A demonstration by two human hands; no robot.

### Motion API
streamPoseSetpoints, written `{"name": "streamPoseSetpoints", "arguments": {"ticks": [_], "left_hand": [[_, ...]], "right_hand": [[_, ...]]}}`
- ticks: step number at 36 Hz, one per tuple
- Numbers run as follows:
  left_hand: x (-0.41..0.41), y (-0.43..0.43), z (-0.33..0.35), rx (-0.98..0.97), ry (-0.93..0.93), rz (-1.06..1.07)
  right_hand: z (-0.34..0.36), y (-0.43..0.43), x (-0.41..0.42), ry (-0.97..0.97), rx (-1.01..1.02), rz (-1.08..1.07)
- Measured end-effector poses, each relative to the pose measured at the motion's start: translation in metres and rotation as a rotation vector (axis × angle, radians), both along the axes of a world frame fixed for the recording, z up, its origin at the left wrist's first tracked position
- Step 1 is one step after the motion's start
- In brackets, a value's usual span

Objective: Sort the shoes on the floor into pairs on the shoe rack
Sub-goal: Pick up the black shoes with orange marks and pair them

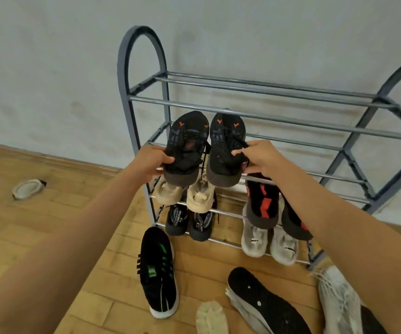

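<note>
Far left, a round whitish disc [27, 188] lay on the wooden floor [57, 237], apart from the work. The left hand [151, 160] had its fingers curled round the side of one black shoe [186, 145]. Beside it, the right hand [260, 158] pinched the collar of the matching black shoe [226, 148]. Both shoes pointed toe-first at the wall, heels over the front bar of the shoe rack [291, 90], probably so the pair would go down side by side. On the lower bars sat a beige pair [200, 197], a black lettered pair [176, 219], a black-and-red pair [262, 201] and a pale grey pair [253, 240]. On the floor remained a green-striped shoe [158, 273], a cream shoe [210, 317], a shoe on its side [262, 302] and a white shoe [337, 302].
</note>
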State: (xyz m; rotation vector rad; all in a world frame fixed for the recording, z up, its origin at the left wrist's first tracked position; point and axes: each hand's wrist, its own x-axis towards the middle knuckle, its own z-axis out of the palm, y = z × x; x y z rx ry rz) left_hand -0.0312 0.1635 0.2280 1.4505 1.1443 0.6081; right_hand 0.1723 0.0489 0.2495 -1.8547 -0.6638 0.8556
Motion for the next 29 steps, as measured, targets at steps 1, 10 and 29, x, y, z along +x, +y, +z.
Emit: {"name": "streamPoseSetpoints", "arguments": {"ticks": [1,10,29], "left_hand": [[0.000,0.005,0.003,0.009,0.014,-0.003],[0.000,0.039,0.012,0.079,0.148,-0.006],[0.006,0.051,0.000,0.228,0.307,-0.008]], "right_hand": [[0.002,0.006,-0.002,0.018,-0.007,0.004],[0.007,0.048,-0.015,0.127,-0.035,-0.017],[-0.020,0.061,0.002,0.094,-0.041,0.006]]}}
